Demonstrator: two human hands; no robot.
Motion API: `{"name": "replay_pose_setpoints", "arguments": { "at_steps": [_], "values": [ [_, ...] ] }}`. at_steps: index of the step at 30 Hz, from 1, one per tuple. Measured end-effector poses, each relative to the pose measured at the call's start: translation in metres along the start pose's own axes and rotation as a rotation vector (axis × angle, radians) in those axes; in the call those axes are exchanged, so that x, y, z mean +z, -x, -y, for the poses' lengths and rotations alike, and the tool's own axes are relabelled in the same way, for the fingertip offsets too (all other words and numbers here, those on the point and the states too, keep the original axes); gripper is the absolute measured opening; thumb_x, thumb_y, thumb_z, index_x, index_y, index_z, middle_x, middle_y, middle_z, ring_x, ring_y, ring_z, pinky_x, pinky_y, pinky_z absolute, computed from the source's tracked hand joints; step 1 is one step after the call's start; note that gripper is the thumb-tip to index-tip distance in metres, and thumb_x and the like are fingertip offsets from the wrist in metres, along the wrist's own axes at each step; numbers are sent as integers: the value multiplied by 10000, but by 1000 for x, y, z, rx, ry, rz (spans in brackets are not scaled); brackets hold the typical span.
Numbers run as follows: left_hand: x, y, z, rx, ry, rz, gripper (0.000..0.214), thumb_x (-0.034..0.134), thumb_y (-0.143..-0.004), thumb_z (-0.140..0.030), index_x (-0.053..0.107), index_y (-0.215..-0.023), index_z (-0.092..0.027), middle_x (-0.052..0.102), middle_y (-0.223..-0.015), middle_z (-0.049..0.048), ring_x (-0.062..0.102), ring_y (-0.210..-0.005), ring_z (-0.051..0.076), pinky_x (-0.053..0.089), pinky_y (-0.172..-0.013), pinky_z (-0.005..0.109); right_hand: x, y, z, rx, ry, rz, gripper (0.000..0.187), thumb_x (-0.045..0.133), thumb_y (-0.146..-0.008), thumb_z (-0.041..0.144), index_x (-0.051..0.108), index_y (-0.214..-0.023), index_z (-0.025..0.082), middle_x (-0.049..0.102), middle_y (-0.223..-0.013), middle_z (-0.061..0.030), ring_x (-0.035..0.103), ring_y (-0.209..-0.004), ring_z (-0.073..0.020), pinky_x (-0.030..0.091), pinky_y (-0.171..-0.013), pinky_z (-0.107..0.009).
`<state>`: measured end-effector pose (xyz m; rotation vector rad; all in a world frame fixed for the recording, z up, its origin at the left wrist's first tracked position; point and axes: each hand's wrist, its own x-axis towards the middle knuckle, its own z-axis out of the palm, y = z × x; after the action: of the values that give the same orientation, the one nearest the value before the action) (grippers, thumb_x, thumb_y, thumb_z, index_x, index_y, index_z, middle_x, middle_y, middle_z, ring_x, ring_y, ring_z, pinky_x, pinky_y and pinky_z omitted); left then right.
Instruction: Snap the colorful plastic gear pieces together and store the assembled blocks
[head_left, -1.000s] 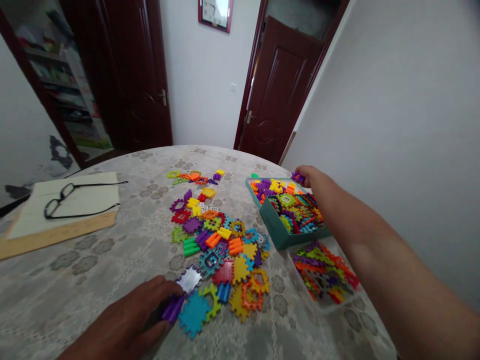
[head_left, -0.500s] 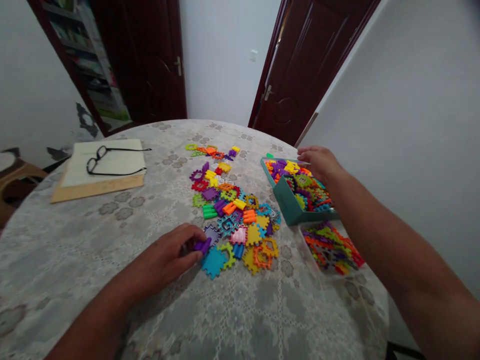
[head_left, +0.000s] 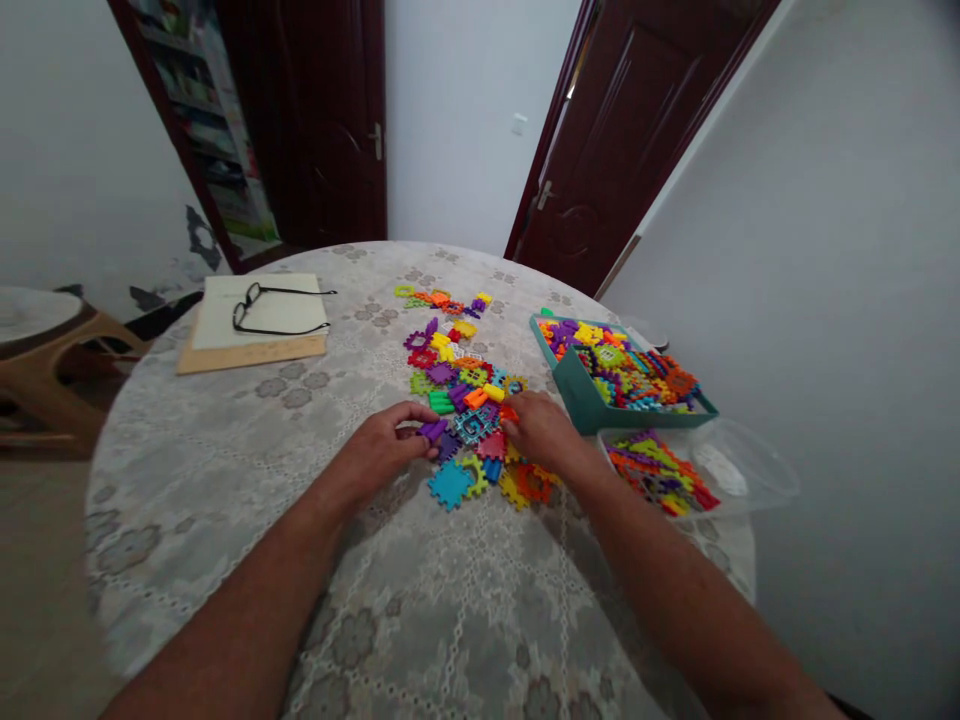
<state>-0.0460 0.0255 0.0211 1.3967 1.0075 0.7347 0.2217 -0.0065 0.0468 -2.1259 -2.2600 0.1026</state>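
My left hand (head_left: 388, 440) is closed on a purple ribbed plastic block (head_left: 433, 430) at the left edge of a spread of toy pieces. Across that spread, my right hand (head_left: 541, 428) has its fingertips closed round an orange plastic block (head_left: 509, 414), partly hidden by the fingers. Between the hands lie a teal gear-edged frame (head_left: 475, 426), a pink square tile (head_left: 492, 445) and a green ribbed block (head_left: 441, 401). Nearer to me are a blue toothed tile (head_left: 451, 485), a lime-green toothed frame (head_left: 475, 476) and a small blue block (head_left: 492, 470).
At the right stands a green box (head_left: 592, 398) full of colourful pieces, beside a clear plastic tub (head_left: 731, 505) of flat strips. Black glasses (head_left: 249, 300) rest on papers (head_left: 206, 345) at the left. A patterned cloth (head_left: 450, 600) covers the round table.
My right hand has come left from the green box to the orange block among the pieces. My left hand still holds the purple block. The whole view has shifted somewhat.
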Motion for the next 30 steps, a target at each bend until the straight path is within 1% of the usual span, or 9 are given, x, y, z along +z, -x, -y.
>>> {"name": "replay_pose_setpoints", "arguments": {
  "at_steps": [5, 9, 12, 15, 17, 20, 24, 27, 30],
  "values": [
    [3, -4, 7, 6, 101, -17, 391, 726, -696, -209, 740, -1087, -182, 777, -881, 61, 720, -804, 212, 534, -780, 336, 3, 5, 4, -17, -35, -10, 423, 681, -951, 355, 684, -1344, 197, 669, -1254, -168, 597, -1198, -330, 440, -1038, -432],
    [5, -2, 5, 5, 116, -11, 374, 723, -725, -269, 741, -1088, -177, 748, -823, 50, 683, -719, 191, 512, -695, 313, 8, 20, 9, -188, -154, -42, 349, 703, -938, 352, 716, -1243, 185, 664, -1183, -144, 601, -1145, -302, 453, -1026, -422],
    [8, 2, -1, 23, 30, -13, 372, 750, -745, -348, 749, -1079, -185, 736, -792, 38, 667, -693, 187, 489, -654, 297, 14, 29, 14, -290, -302, -145, 343, 695, -926, 294, 683, -1252, 189, 631, -1179, -122, 598, -1117, -267, 475, -1008, -391],
    [10, 4, -5, 44, -41, -8, 365, 743, -754, -379, 751, -1063, -185, 713, -740, 26, 650, -655, 182, 454, -603, 281, 17, 27, 13, -204, -412, -322, 273, 627, -895, 175, 665, -1166, 188, 599, -1172, -107, 596, -1108, -242, 484, -1006, -368],
    [11, 3, -4, 49, -53, 0, 356, 733, -754, -375, 747, -1054, -182, 704, -726, 24, 640, -634, 178, 441, -581, 275, 17, 19, 9, -99, -437, -378, 242, 590, -846, 112, 654, -1064, 194, 604, -1116, -89, 604, -1076, -236, 491, -992, -357],
    [11, 0, 1, 56, -54, 6, 349, 729, -751, -363, 739, -1051, -184, 702, -726, 22, 641, -632, 176, 444, -576, 271, 17, 2, 5, -33, -397, -374, 368, 556, -797, 50, 640, -1129, 184, 623, -1127, -89, 604, -1101, -235, 475, -1029, -344],
    [11, -4, 9, 64, -40, 7, 354, 737, -749, -347, 738, -1065, -187, 711, -741, 23, 644, -636, 169, 446, -584, 265, 25, -19, 11, 10, -203, -314, 484, 554, -839, 52, 631, -1305, 161, 585, -1225, -138, 597, -1117, -248, 469, -1029, -333],
    [12, -6, 12, 52, -26, -3, 376, 757, -740, -351, 747, -1076, -184, 718, -744, 28, 649, -638, 168, 442, -585, 263, 34, -28, 18, -8, -146, -231, 414, 572, -892, 91, 660, -1289, 173, 574, -1223, -135, 608, -1062, -231, 484, -970, -301],
    [12, -6, 12, 15, 22, 1, 390, 748, -763, -367, 760, -1100, -171, 740, -792, 49, 675, -671, 173, 476, -620, 275, 38, -31, 18, -8, -181, -254, 297, 563, -927, 107, 683, -1190, 177, 588, -1217, -119, 607, -1070, -208, 476, -978, -278]
  ]
}}
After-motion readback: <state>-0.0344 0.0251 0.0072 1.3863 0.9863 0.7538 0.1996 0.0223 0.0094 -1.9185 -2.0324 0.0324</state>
